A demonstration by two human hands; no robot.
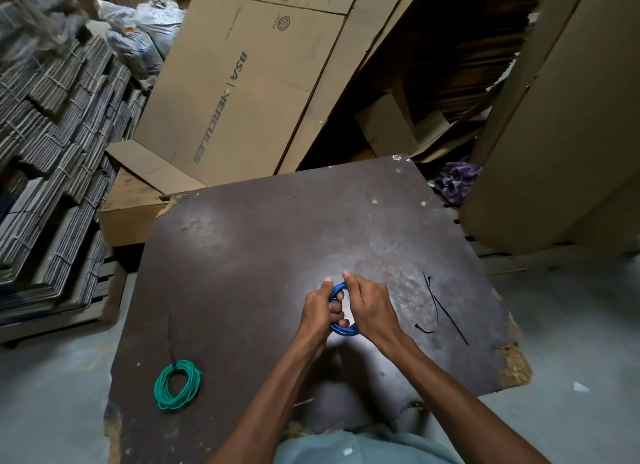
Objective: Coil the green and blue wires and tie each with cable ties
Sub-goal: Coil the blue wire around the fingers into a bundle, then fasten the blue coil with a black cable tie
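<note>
1. The table [263, 241], a dark worn board, carries everything the task needs. Around it stand cardboard boxes [242, 82] at the far side and bundled stacks [59, 144] to the left; these play no part.

2. The step in hand, as I judge it, is the blue wire: its coiling looks finished or nearly so, and it has no tie on it that I can see.

3. The left hand [320, 311] holds the blue coil [341, 319] just above the middle of the table, fingers curled through the loop and thumb up on its far side.

4. The right hand [369, 306] is closed on the same coil from the other side, thumb raised at the top of the loop. Both hands are holding it; neither is free.

5. The green coil [177, 384] lies on the table near its left front corner, well apart from the hands. A dark tie [170, 339] runs up from its top, so it appears already bound.

6. The loose ties [438, 307] lie crossed on the table to the right of the hands, near but not touching them.

7. Next move, by my reckoning: the left hand must keep the blue loops together alone while the right lets go and reaches right for one tie.

8. Count: two coils, one green and one blue; two loose ties, plus one on the green coil; two hands.
</note>
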